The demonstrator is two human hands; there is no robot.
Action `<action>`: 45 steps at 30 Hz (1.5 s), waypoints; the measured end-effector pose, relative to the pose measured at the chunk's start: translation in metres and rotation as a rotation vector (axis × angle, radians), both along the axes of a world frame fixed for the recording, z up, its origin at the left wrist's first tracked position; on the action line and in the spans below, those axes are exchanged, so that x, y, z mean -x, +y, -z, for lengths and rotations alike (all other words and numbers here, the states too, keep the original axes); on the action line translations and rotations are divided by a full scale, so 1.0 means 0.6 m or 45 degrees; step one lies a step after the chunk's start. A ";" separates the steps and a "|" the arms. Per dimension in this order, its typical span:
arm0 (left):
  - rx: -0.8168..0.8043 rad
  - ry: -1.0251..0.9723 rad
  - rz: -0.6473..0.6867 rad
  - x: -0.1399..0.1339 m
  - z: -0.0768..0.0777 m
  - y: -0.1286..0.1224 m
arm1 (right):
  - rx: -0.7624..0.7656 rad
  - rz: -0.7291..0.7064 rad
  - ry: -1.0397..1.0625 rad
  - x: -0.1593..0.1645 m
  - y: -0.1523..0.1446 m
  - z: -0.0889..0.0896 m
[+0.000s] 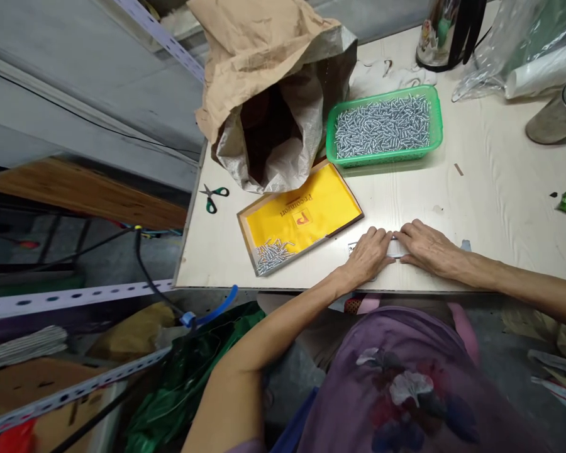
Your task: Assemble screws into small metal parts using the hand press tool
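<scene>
Near the front edge of the table, my left hand (370,255) and my right hand (428,248) face each other, fingers bent over a small flat whitish strip (396,248). Both hands grip it from opposite ends, so only its middle shows and its exact kind is unclear. Beside my left hand is a small printed label (351,248), partly covered. To the left lies a shallow tray (311,241) with a yellow printed sheet (306,211) and a heap of small silvery metal pieces (273,255) in one corner.
A green plastic basket (387,161) full of similar metal pieces stands behind my hands. A large paper sack (273,63) gapes open by the tray. Green-handled scissors (212,196) lie at left. A kettle (446,38), plastic bags (542,44) and a steel flask (554,113) occupy the back right.
</scene>
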State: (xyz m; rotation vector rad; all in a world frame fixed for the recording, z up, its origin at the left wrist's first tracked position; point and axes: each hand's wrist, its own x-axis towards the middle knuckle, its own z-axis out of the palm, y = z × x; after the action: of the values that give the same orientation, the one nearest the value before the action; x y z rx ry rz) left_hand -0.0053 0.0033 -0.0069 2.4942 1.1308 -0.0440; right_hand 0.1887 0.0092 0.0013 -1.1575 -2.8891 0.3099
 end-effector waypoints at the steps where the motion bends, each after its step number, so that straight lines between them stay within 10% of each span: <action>1: 0.001 0.008 -0.012 -0.003 -0.002 0.001 | -0.004 -0.004 -0.010 0.000 0.001 -0.002; 15: 0.010 0.125 -0.153 -0.025 0.001 -0.008 | 0.040 -0.003 0.037 0.003 0.006 0.024; 26: -0.378 -0.356 -0.217 -0.044 0.101 -0.116 | 0.035 -0.047 0.069 -0.026 0.087 0.017; 32: -0.377 -0.428 -0.227 -0.055 0.102 -0.122 | -0.056 0.133 -0.136 0.034 0.108 -0.001; 39: -0.199 -0.371 -0.009 -0.049 0.093 -0.132 | 0.007 -0.645 -0.017 0.150 0.037 -0.018; 45: -0.344 -0.230 -0.320 0.087 0.048 -0.145 | 0.002 -0.724 0.254 0.181 0.040 0.025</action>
State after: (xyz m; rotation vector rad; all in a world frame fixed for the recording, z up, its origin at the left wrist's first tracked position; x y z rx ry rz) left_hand -0.0573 -0.0840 -0.0356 2.4954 1.4408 0.4213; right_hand 0.0804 0.0329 -0.0134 -0.2561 -2.9647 0.4019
